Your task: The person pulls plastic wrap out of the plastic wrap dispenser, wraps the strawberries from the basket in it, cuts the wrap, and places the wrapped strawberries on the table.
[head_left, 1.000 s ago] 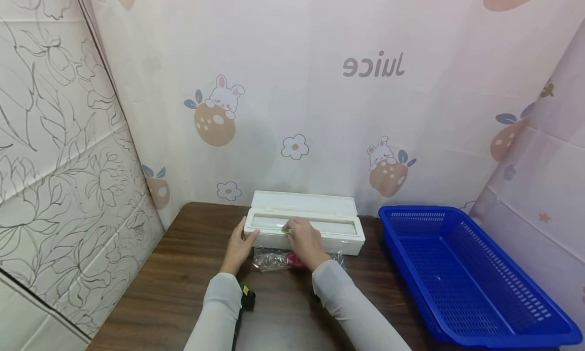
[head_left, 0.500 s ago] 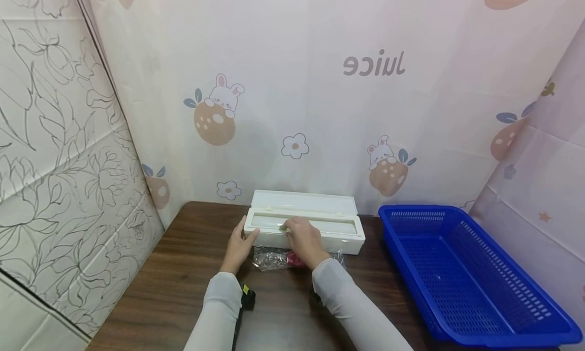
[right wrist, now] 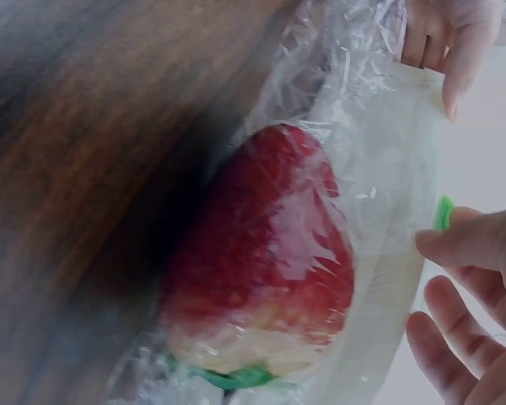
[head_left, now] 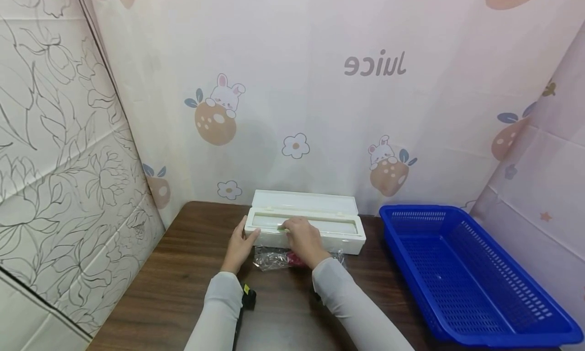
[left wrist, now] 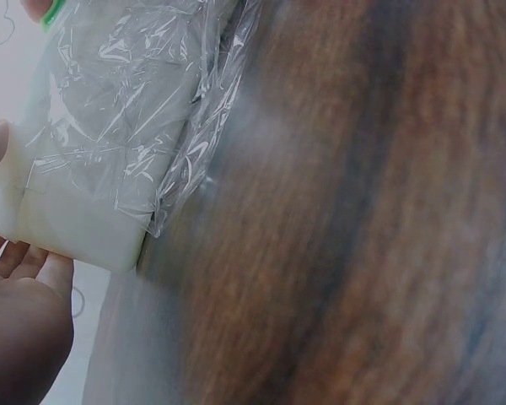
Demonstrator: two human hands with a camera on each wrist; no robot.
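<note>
A long white cling film dispenser [head_left: 340, 243] stands at the back of the table, its lid raised. My left hand [head_left: 238, 247] grips its left end, thumb in front and fingers behind. With thumb and fingertip, my right hand [head_left: 305, 242] pinches a small green slide cutter [right wrist: 444, 213] at the dispenser's top front edge, left of its middle. Clear cling film [left wrist: 122, 101] hangs crumpled down the front and spreads onto the table. Under the film, close before the dispenser, lies a red fruit [right wrist: 261, 253] with a pale lower end and green leaves, partly hidden by my right wrist in the head view.
A large blue plastic basket [head_left: 388, 212] stands at the right of the brown wooden table [head_left: 164, 269]. A black device with a yellow label [head_left: 249, 297] is at my left wrist. Patterned sheets [head_left: 292, 87] hang close behind the dispenser and along both sides.
My right hand's fingertips and the green slide cutter have shifted slightly left along the dispenser's edge. My left hand keeps its place on the left end.
</note>
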